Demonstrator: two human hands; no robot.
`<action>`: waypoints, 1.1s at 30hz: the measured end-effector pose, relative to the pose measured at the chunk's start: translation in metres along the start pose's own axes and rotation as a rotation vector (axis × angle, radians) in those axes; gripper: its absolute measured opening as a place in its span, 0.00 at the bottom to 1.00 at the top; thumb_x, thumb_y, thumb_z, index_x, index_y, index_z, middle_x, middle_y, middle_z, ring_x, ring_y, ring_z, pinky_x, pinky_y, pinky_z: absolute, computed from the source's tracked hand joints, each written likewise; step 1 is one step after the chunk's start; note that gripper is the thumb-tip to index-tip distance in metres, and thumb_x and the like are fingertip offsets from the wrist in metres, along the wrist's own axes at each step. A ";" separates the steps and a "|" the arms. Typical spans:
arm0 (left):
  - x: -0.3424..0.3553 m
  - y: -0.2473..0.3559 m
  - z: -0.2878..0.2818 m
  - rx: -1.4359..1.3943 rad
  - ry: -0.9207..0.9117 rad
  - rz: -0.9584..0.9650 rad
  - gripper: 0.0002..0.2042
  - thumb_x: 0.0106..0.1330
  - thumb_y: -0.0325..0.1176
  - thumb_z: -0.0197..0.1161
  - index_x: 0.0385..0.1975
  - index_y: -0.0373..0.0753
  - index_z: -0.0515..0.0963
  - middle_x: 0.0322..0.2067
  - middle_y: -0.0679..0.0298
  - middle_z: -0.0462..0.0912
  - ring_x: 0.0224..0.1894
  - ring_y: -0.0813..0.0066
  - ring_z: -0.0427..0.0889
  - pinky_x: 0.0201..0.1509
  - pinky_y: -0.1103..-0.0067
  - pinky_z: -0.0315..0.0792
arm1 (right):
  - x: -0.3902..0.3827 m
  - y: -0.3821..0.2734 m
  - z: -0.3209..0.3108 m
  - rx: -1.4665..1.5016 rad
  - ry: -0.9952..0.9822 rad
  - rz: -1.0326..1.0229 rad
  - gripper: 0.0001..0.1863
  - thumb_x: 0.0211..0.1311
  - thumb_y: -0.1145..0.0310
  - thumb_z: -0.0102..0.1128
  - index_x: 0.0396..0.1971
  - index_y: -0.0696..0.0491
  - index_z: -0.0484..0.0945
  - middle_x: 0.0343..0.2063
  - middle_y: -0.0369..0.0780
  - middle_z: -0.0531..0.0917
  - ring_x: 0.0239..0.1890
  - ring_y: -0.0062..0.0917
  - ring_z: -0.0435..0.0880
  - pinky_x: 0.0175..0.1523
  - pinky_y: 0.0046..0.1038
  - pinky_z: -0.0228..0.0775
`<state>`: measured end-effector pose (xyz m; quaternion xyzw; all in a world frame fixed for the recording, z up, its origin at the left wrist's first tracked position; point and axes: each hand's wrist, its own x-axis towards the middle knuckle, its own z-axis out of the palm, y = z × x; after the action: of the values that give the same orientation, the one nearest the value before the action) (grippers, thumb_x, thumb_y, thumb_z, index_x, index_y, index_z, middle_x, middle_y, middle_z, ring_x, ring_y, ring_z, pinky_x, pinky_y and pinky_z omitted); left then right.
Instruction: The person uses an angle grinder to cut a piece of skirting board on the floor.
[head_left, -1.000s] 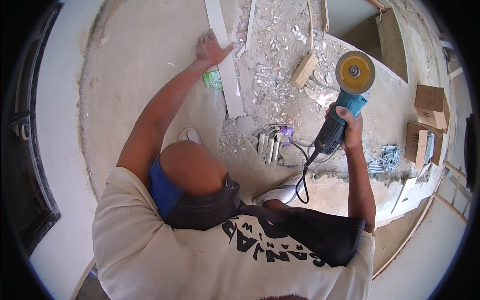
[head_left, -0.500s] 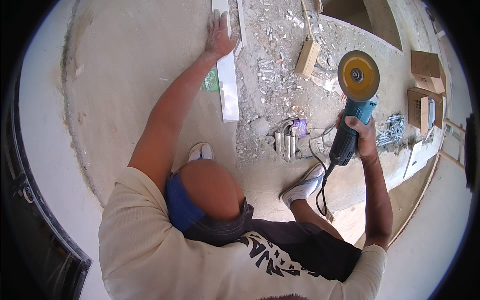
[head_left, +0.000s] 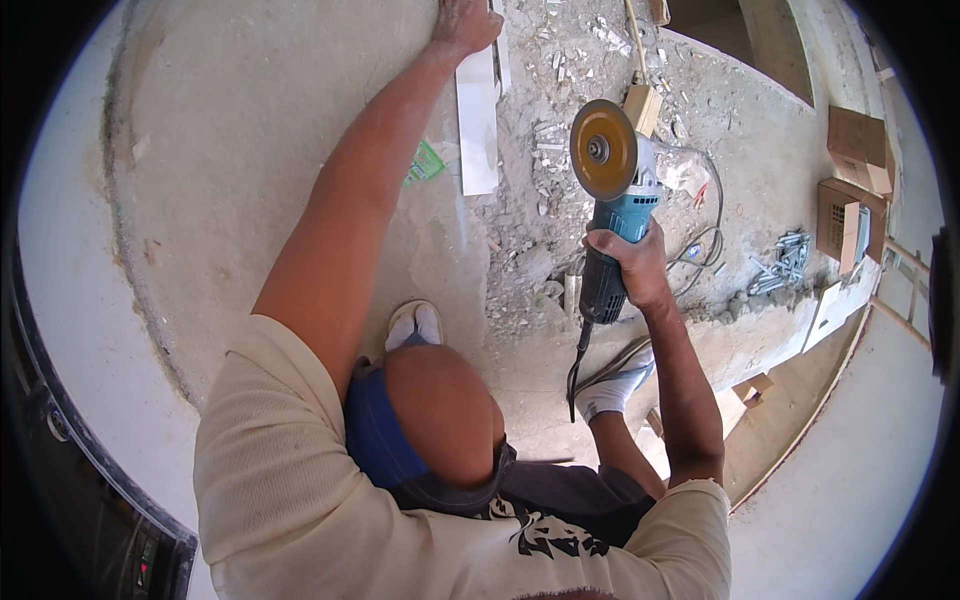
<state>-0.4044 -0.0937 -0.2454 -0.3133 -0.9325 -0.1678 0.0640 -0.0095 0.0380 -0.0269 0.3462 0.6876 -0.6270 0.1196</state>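
Observation:
My right hand (head_left: 637, 262) is wrapped around the blue-green and black body of an angle grinder (head_left: 622, 222). Its yellowish disc (head_left: 604, 150) faces up, and a black cord leaves its rear end. At the top edge, my left hand (head_left: 466, 24) lies across a long glossy white strip (head_left: 478, 130), the thumb at the strip's right edge. The other fingers are partly cut off by the picture's edge. Whether the disc is spinning cannot be told. A narrower pale strip (head_left: 503, 62) lies just right of the white one.
White chips and rubble (head_left: 560, 70) cover the rough floor. A green packet (head_left: 425, 162) lies left of the strip. Beyond the grinder are a wooden block (head_left: 642, 108), loops of cable (head_left: 716, 240), a pile of metal pieces (head_left: 785, 262) and cardboard boxes (head_left: 858, 150). An opening (head_left: 720, 35) is at the top.
The grinder has swung left, closer to the white strip, with my right hand around it. My left hand and the white strip have shifted farther away from me.

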 end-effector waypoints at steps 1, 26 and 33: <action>0.002 -0.004 0.000 0.031 -0.006 0.000 0.45 0.66 0.47 0.65 0.76 0.22 0.55 0.77 0.37 0.55 0.82 0.42 0.45 0.86 0.52 0.36 | 0.001 0.004 0.007 -0.013 -0.009 0.024 0.22 0.52 0.66 0.79 0.43 0.58 0.79 0.33 0.36 0.85 0.33 0.20 0.84 0.41 0.26 0.79; -0.002 -0.004 -0.002 -0.114 0.064 -0.127 0.43 0.69 0.47 0.64 0.75 0.23 0.56 0.77 0.35 0.54 0.81 0.35 0.46 0.86 0.55 0.41 | -0.014 0.104 0.062 -0.211 -0.081 0.198 0.34 0.47 0.58 0.81 0.51 0.63 0.79 0.41 0.47 0.89 0.42 0.33 0.89 0.51 0.35 0.81; -0.001 -0.005 0.001 -0.088 0.073 -0.104 0.42 0.69 0.47 0.63 0.74 0.21 0.57 0.77 0.35 0.54 0.81 0.35 0.47 0.86 0.55 0.40 | -0.015 0.106 0.067 -0.286 -0.075 0.195 0.35 0.48 0.56 0.80 0.52 0.63 0.78 0.42 0.49 0.88 0.43 0.36 0.89 0.53 0.36 0.80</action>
<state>-0.4063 -0.0973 -0.2482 -0.2609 -0.9362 -0.2231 0.0753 0.0498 -0.0329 -0.1127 0.3671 0.7281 -0.5206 0.2533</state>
